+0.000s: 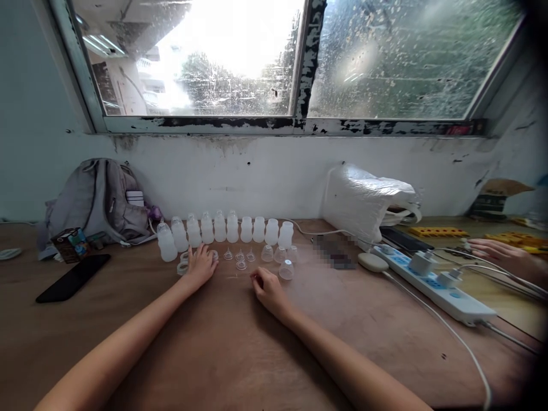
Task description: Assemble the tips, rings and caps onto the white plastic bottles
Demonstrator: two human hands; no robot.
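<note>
Left hand [201, 264] touches rings [182, 267]; box [73, 245] print unreadable.

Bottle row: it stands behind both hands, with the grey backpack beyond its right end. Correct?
Backpack side is wrong. In the head view, the grey backpack is beyond the left end of the bottle row. The row does stand behind the left hand and right hand.

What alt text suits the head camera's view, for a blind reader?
A person's left hand rests among pale rings and the right hand lies beside clear caps on a brown table. Behind them stand ten translucent bottles. A gray backpack is at left, a white bag and power strip at right, beneath a grimy window.
</note>
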